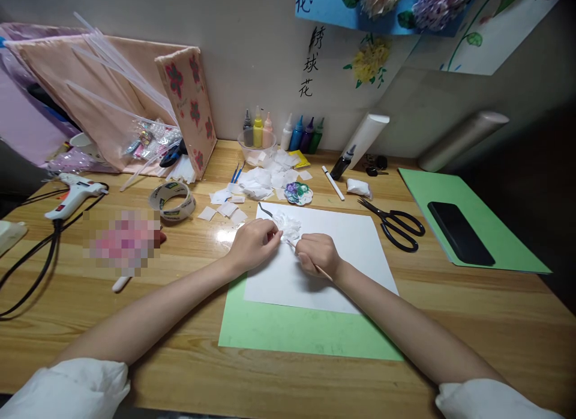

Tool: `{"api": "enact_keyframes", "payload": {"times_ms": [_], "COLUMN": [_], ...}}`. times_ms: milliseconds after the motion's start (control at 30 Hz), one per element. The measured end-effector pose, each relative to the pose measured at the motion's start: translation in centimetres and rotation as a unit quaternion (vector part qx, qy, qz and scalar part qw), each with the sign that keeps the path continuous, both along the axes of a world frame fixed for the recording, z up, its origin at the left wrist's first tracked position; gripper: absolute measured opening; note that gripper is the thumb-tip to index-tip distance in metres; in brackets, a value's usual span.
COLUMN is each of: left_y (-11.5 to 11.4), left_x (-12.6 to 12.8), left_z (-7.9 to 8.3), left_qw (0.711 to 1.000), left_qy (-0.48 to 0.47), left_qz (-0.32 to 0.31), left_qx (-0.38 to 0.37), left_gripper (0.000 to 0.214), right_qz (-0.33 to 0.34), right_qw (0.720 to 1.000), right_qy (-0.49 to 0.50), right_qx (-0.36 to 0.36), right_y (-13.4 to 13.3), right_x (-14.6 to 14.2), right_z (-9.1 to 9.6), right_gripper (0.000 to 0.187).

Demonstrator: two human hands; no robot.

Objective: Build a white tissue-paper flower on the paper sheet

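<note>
My left hand [255, 245] rests on the white sheet [355, 245], fingers curled and thumb and fingertips pinched at the edge of a ruffled white tissue-paper flower [288, 226]. A dark curved line, like a stem, runs on the sheet to the flower's upper left. In my right hand [318, 254] is a thin wooden-handled paintbrush [324, 274], gripped like a pen. Its tip points at the flower's lower edge, close to my left thumb; whether it touches is hard to tell. Under the white sheet lies a green sheet [306, 329].
Tissue squares [256, 182], a paint-stained palette [298, 193] and paint bottles [308, 135] stand beyond the sheet. Scissors [396, 222] and a black phone [461, 233] lie right. Leftward are a tape roll [173, 201], a glue gun [74, 195] with its cord, and a blurred pink object [123, 242].
</note>
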State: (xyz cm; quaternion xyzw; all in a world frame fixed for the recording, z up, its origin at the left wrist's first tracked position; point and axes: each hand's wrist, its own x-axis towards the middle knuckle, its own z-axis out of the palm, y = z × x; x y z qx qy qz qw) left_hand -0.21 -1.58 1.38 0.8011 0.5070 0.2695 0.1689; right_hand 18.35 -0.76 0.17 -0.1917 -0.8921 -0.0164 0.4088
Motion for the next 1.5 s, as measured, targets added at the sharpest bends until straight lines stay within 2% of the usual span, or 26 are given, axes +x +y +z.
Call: {"api": "enact_keyframes", "payload": {"times_ms": [433,633,833,933,1033,1100,1133,1200,1300,1400,1500], "left_y": [0.0,0.0,-0.2,-0.1,1.3,2.8,3.6,4.9,5.5,5.1,4.9], "left_x": [0.0,0.0,0.2,0.0,-1.7,-3.8,-5.1,-7.5,-9.8,-10.1,-9.7], "left_z": [0.1,0.1,0.1,-0.1,0.3,1.1,1.5,2.5,3.5,3.5,3.0], "left_qw": [1.000,1.000,1.000,1.000,0.997,0.989,0.983,0.979,0.976,0.966,0.963], "left_qy": [0.006,0.000,-0.008,-0.008,0.008,0.017,0.021,0.067,0.170,0.242,0.263], "left_qz": [-0.001,0.001,0.003,0.005,0.026,0.086,0.125,0.151,0.116,0.079,0.059], "left_qx": [-0.004,-0.001,0.001,0.017,0.074,0.122,0.132,0.118,0.069,0.040,0.031], "left_gripper": [0.021,0.021,0.022,0.022,0.024,0.025,0.025,0.023,0.025,0.042,0.028], "right_qz": [-0.054,-0.079,-0.141,-0.132,-0.091,-0.062,-0.048,-0.030,-0.020,-0.013,-0.010], "right_qw": [0.997,0.989,0.966,0.962,0.974,0.981,0.983,0.984,0.981,0.978,0.977], "right_qy": [-0.001,0.000,0.039,0.059,0.077,0.099,0.111,0.128,0.157,0.169,0.173], "right_qx": [-0.061,-0.122,-0.211,-0.231,-0.190,-0.154,-0.140,-0.121,-0.116,-0.123,-0.127], "right_y": [0.3,0.5,0.5,0.5,0.4,0.3,0.3,0.2,0.1,0.1,0.0], "right_x": [0.2,0.1,-0.6,-0.6,-0.2,0.1,0.2,0.5,0.7,0.8,0.8], "right_z": [-0.3,-0.6,0.0,0.0,-0.2,-0.3,-0.4,-0.7,-1.1,-1.5,-1.7], "right_gripper": [0.035,0.035,0.036,0.034,0.033,0.034,0.033,0.032,0.032,0.033,0.033]}}
